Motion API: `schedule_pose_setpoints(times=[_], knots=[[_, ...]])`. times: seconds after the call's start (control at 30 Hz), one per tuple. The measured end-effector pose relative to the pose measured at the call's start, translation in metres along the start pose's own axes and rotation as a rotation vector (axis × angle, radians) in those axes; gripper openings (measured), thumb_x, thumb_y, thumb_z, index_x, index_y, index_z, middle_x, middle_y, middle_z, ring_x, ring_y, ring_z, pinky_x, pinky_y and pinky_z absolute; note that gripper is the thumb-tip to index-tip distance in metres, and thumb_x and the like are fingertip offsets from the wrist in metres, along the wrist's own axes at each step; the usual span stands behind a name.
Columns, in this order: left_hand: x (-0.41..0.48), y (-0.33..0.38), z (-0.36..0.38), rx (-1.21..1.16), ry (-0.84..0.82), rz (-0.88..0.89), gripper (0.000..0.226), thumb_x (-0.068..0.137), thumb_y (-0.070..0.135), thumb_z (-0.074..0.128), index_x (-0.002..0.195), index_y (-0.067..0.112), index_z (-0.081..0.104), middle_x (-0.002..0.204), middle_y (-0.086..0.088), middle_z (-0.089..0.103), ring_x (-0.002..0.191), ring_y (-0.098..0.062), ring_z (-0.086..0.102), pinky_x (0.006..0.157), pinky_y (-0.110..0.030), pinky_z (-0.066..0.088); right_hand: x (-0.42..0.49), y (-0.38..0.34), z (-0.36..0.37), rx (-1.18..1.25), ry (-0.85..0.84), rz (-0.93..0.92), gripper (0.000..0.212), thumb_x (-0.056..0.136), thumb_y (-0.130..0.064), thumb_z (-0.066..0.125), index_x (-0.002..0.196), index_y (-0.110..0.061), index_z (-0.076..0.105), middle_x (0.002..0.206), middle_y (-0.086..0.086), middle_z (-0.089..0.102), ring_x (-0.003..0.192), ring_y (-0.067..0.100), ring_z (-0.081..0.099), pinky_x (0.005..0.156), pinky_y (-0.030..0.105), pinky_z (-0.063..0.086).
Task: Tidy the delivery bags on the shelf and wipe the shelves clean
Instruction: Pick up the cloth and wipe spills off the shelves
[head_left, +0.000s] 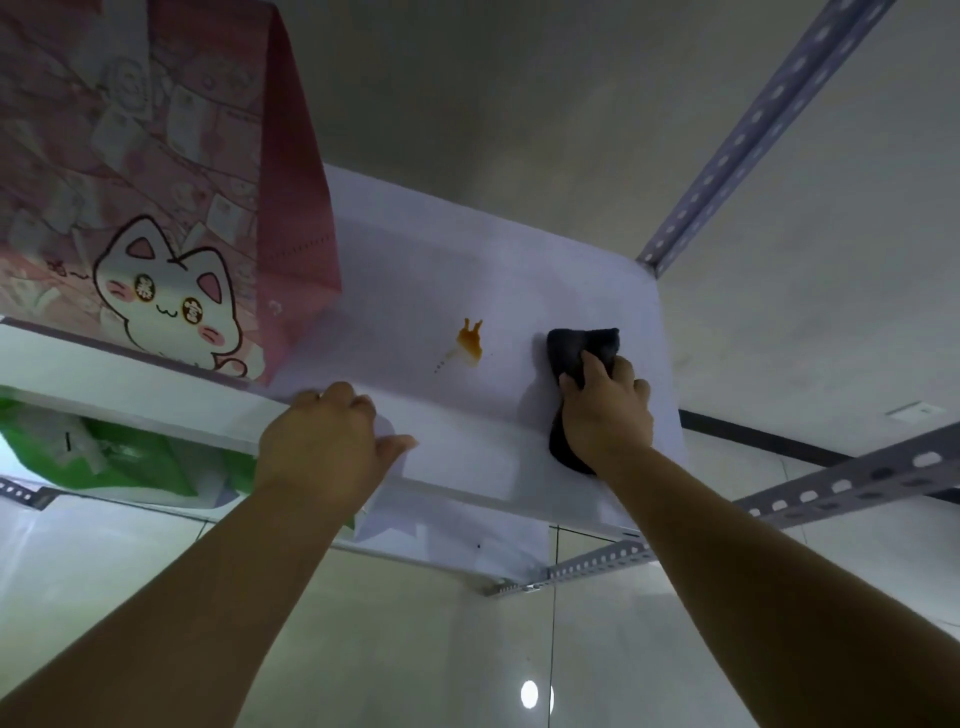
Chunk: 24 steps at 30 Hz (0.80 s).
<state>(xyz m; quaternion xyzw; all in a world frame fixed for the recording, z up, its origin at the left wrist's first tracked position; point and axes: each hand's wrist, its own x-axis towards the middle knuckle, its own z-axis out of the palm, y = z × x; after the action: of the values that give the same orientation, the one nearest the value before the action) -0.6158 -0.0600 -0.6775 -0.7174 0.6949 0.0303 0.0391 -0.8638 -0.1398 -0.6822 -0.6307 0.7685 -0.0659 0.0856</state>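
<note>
Head view: white flat shelf board (519, 270) with orange-brown liquid stain (470, 343) near middle. Right hand (605, 410) grips dark crumpled cloth (582, 348), pressed on shelf just right of stain. Left hand (327, 441) curls fingers over shelf front edge. Pink paper delivery bag with white cartoon cat (156, 208) upright at left. Green bag (104, 457) on lower shelf.

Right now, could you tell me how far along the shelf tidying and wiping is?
Done: the pink cat bag stands upright at the left of the shelf. In hand: the right hand grips a dark cloth on it, while the left hand holds its front edge. Left: the orange stain beside the cloth is not yet wiped; the green bag on the level below is only partly visible.
</note>
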Motion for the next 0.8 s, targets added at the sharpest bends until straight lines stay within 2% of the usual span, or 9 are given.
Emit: schedule_pose_setpoints(times=[0.1, 0.23, 0.33, 0.4, 0.57, 0.67, 0.8], knots=[[0.000, 0.001, -0.001, 0.004, -0.012, -0.004, 0.068, 0.085, 0.069, 0.028, 0.124, 0.020, 0.054, 0.129, 0.000, 0.050, 0.116, -0.023, 0.050, 0.089, -0.032, 0.045, -0.020, 0.011, 0.005, -0.001, 0.046, -0.108, 0.047, 0.096, -0.045, 0.034, 0.140, -0.027, 0.034, 0.142, 0.008, 0.034, 0.118, 0.034, 0.034, 0.090, 0.045, 0.038], [0.002, 0.000, -0.005, 0.000, -0.021, -0.004, 0.068, 0.084, 0.071, 0.029, 0.121, 0.021, 0.056, 0.123, 0.000, 0.053, 0.112, -0.022, 0.051, 0.085, -0.033, 0.047, 0.015, 0.014, -0.008, 0.072, -0.009, 0.169, 0.045, 0.097, -0.042, 0.031, 0.139, -0.025, 0.034, 0.143, 0.010, 0.030, 0.124, 0.035, 0.029, 0.097, 0.049, 0.033], [0.004, 0.000, -0.007, 0.013, -0.022, 0.001, 0.069, 0.082, 0.072, 0.030, 0.120, 0.022, 0.058, 0.120, 0.001, 0.054, 0.110, -0.022, 0.053, 0.083, -0.031, 0.047, 0.027, 0.001, -0.009, 0.036, -0.010, 0.237, 0.040, 0.098, -0.038, 0.030, 0.132, -0.019, 0.039, 0.143, 0.014, 0.029, 0.126, 0.037, 0.028, 0.096, 0.050, 0.033], [0.004, 0.001, -0.009, 0.011, -0.025, 0.001, 0.069, 0.081, 0.073, 0.030, 0.121, 0.023, 0.059, 0.121, 0.002, 0.054, 0.111, -0.021, 0.052, 0.083, -0.031, 0.046, 0.019, -0.008, -0.007, 0.008, -0.016, 0.178, 0.040, 0.098, -0.039, 0.031, 0.132, -0.020, 0.039, 0.144, 0.014, 0.028, 0.126, 0.037, 0.028, 0.096, 0.049, 0.033], [0.005, -0.002, -0.015, -0.004, -0.047, 0.028, 0.068, 0.082, 0.072, 0.032, 0.122, 0.024, 0.058, 0.122, 0.003, 0.054, 0.112, -0.020, 0.052, 0.085, -0.030, 0.046, -0.031, -0.015, 0.009, -0.071, 0.012, -0.179, 0.048, 0.097, -0.044, 0.033, 0.141, -0.027, 0.031, 0.144, 0.008, 0.030, 0.116, 0.033, 0.034, 0.087, 0.044, 0.039], [0.003, -0.005, -0.014, -0.025, -0.066, 0.052, 0.066, 0.085, 0.069, 0.032, 0.125, 0.022, 0.055, 0.128, 0.003, 0.052, 0.114, -0.020, 0.050, 0.088, -0.031, 0.047, -0.023, -0.020, 0.009, -0.049, 0.000, -0.172, 0.048, 0.097, -0.043, 0.032, 0.143, -0.027, 0.029, 0.145, 0.007, 0.030, 0.116, 0.033, 0.034, 0.088, 0.043, 0.039], [0.000, -0.006, -0.012, -0.040, -0.043, 0.040, 0.065, 0.086, 0.069, 0.029, 0.128, 0.023, 0.050, 0.135, 0.006, 0.047, 0.118, -0.018, 0.047, 0.088, -0.031, 0.046, 0.026, -0.053, 0.004, 0.024, -0.052, -0.049, 0.047, 0.098, -0.042, 0.030, 0.142, -0.027, 0.029, 0.147, 0.010, 0.027, 0.125, 0.036, 0.029, 0.094, 0.046, 0.035]])
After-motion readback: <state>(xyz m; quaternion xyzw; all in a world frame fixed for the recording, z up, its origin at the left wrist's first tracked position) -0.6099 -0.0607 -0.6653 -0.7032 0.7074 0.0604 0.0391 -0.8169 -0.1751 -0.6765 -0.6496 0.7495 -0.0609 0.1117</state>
